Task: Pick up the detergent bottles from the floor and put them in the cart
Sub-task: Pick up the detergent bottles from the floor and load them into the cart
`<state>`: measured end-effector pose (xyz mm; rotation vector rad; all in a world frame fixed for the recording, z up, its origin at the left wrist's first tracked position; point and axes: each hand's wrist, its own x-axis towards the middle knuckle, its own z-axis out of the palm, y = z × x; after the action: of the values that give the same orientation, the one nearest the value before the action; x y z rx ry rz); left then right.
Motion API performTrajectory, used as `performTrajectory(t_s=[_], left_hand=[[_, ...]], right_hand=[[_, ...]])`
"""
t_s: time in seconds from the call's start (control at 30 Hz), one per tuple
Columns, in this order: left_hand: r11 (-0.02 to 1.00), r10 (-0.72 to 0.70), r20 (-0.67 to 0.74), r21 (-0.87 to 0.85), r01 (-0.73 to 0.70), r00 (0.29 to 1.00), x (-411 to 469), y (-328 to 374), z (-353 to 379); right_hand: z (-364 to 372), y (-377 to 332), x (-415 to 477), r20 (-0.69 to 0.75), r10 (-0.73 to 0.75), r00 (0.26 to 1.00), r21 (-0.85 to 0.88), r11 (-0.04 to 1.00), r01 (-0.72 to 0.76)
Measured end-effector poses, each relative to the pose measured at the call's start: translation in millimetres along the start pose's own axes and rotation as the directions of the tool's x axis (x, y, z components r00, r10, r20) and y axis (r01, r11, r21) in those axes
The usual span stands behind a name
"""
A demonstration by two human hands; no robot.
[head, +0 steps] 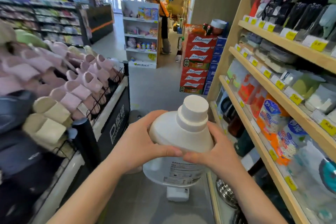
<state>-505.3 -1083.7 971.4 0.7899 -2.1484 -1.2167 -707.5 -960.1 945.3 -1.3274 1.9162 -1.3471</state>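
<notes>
Bottle: we held the white bottle [181, 138] upright above the floor [154, 85].
Left hand [140, 143]: grasped its shoulder.
Right hand [216, 152]: grasped the other side, thumbs touching.

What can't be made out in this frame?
Head view only.
- Cart: not in frame.
- White thing on floor: mostly hidden behind the bottle that left hand and right hand grip; unidentifiable.
- Label: print too small, blurred.
</notes>
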Motion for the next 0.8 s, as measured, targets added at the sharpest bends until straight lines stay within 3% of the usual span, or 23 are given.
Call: performTrajectory(t_s=[0.23, 0.43, 0.6, 0.8], left_hand=[[0.991, -0.053, -0.247, 0.103, 0.080, 0.967, -49, 17, -15], [0.966, -0.138, -0.453, 0.134, 0.220, 0.881, -102, 39, 0], [0.929, -0.237, -0.618, 0.083, 0.362, 0.750, -159, 49, 26], [0.853, -0.342, -0.765, -0.009, 0.521, 0.546, -235, 66, 54]], right_hand=[[20, -16, 19, 0.212, -0.145, 0.966, 0.081, 0.988, 0.131], [34, -24, 15, 0.424, -0.284, 0.860, 0.200, 0.956, 0.217], [50, -22, -2, 0.568, -0.392, 0.724, 0.256, 0.920, 0.297], [90, -25, -44, 0.710, -0.445, 0.545, 0.348, 0.895, 0.278]])
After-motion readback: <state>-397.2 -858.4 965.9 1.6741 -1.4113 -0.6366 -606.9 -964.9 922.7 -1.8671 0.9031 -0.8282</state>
